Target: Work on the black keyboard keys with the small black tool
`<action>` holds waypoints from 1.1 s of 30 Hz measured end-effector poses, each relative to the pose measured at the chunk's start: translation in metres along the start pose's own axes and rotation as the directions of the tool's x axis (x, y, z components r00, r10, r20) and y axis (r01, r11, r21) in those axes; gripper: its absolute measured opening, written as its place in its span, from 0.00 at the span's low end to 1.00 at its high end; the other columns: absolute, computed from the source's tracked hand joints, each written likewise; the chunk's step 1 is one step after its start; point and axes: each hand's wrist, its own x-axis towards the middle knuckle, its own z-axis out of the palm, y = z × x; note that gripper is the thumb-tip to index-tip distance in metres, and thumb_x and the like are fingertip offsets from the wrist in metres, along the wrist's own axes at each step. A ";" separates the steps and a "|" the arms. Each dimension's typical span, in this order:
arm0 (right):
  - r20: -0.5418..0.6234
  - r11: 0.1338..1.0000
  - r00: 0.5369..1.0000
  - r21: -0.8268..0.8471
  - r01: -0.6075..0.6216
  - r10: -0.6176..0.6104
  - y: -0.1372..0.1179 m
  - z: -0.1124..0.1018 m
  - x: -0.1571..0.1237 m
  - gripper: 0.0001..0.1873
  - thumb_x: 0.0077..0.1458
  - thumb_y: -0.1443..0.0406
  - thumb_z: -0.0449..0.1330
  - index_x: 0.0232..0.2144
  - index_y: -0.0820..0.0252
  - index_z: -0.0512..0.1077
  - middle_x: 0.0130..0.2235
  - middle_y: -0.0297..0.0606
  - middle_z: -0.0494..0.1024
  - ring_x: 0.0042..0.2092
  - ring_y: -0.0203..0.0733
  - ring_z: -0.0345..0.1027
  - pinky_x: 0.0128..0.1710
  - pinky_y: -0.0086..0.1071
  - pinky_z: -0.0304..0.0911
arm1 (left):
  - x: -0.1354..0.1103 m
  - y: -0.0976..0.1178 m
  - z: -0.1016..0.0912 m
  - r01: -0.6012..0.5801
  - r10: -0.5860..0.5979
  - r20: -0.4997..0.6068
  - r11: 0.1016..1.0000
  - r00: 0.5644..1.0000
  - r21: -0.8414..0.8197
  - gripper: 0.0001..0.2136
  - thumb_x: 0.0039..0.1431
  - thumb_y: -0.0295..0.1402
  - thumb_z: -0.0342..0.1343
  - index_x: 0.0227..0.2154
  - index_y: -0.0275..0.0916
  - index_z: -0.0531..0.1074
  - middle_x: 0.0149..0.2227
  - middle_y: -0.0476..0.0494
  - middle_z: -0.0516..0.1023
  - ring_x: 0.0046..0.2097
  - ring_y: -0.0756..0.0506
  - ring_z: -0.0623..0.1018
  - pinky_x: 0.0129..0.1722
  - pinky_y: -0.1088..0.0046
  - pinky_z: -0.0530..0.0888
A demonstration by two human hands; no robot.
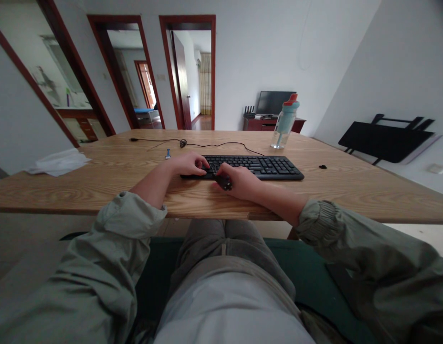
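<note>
A black keyboard [279,167] lies on the wooden table in front of me. My left hand [189,164] rests on its left end, fingers bent and thumb apart from the index finger, with nothing visible in it. My right hand [241,180] is closed around the dark handle of what looks like a wire keycap puller [223,181]. Its thin wire loops point away from me over the keys, close to my left fingertips. Whether the wires touch a key cannot be made out.
The keyboard's cable [221,145] runs leftward behind it. A water bottle [285,123] stands at the back right. On the table [110,191] also lie crumpled white paper [58,161], a small blue item [167,154] and a small black piece [322,166].
</note>
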 end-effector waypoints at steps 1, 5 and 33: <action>0.044 0.998 0.999 -0.057 0.018 -0.015 -0.004 0.001 0.002 0.17 0.61 0.53 0.58 0.46 0.57 0.70 0.39 0.42 0.82 0.37 0.45 0.75 0.34 0.31 0.57 | -0.001 0.000 0.000 -0.004 0.004 0.003 1.000 1.000 0.000 0.23 0.51 0.44 0.59 0.48 0.40 0.79 0.34 0.48 0.80 0.30 0.51 0.74 0.28 0.78 0.67; 0.203 0.943 0.972 -0.283 0.176 -0.120 -0.023 0.006 0.008 0.17 0.64 0.57 0.55 0.51 0.59 0.69 0.42 0.48 0.82 0.38 0.49 0.76 0.33 0.33 0.57 | -0.005 0.002 -0.002 -0.022 0.022 0.012 1.000 1.000 0.008 0.22 0.51 0.43 0.60 0.48 0.39 0.78 0.42 0.45 0.82 0.36 0.50 0.77 0.36 0.78 0.72; 0.233 0.749 0.972 0.646 -0.147 -0.010 0.042 -0.024 0.035 0.14 0.50 0.64 0.60 0.40 0.63 0.74 0.28 0.33 0.75 0.25 0.33 0.65 0.24 0.27 0.59 | -0.033 0.046 0.017 -0.190 0.254 -0.199 0.938 0.947 0.291 0.20 0.58 0.43 0.57 0.51 0.39 0.74 0.45 0.40 0.81 0.42 0.43 0.78 0.41 0.70 0.70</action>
